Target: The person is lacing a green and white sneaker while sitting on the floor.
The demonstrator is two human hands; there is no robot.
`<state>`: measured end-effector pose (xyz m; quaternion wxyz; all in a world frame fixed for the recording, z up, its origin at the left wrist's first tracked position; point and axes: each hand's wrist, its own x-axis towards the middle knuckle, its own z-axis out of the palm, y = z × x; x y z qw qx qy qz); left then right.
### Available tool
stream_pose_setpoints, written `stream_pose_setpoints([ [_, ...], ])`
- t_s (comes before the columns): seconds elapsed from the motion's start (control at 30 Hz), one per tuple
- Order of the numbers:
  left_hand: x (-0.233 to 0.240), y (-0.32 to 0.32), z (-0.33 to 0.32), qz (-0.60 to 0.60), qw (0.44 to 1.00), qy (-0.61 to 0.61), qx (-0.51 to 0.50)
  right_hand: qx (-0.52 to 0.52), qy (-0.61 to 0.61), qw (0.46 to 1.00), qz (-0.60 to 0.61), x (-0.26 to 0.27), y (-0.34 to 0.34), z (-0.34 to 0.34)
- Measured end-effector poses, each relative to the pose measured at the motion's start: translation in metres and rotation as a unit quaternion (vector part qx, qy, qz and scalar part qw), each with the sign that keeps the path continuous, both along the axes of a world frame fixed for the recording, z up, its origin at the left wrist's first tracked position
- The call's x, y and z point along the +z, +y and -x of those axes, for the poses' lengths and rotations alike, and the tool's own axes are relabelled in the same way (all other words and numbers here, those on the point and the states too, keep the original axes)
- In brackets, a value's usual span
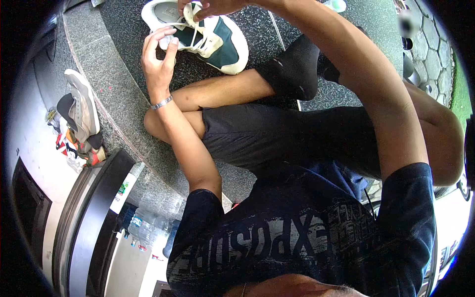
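Observation:
A white and dark green sneaker (222,44) lies on the speckled dark stone floor, its toe towards the lower right. White laces (195,39) run loosely across its front. At the top edge, my right hand (217,7) grips the padded tongue (190,13) with the thumb on it; part of that hand is cut off. My left hand (157,52), with a metal band on the wrist, is at the shoe's near side by the collar. Its thumb and fingers are apart beside a lace; whether the fingertips touch the lace is unclear.
My crossed legs, one foot in a black sock (293,68), lie just below the shoe. Left of the stone ledge (118,81) are a grey-beige sneaker (83,104) and a heap of footwear (83,148). Plastic bottles (148,224) stand lower left. Hexagonal paving (426,48) lies far right.

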<state>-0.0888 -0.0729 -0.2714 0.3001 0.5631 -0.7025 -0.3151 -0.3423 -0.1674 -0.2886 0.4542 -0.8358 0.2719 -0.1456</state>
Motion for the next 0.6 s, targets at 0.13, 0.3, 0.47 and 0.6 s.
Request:
stream_pose_setpoints([
  [0.13,0.001,0.001,0.01,0.088,0.987,-0.122,-0.047,-0.006,-0.025,0.999,0.037,-0.018,-0.002,-0.017],
  [0.3,0.002,0.002,0.027,0.09,0.974,-0.2,-0.063,-0.017,-0.01,0.999,0.034,-0.023,-0.002,-0.017],
  [0.47,-0.007,0.001,0.022,0.071,0.984,-0.164,-0.027,-0.044,0.16,0.985,-0.043,0.005,-0.007,-0.015],
  [0.6,-0.008,0.003,0.015,0.043,0.985,-0.164,-0.034,-0.031,0.018,0.999,-0.024,-0.007,-0.001,-0.009],
])
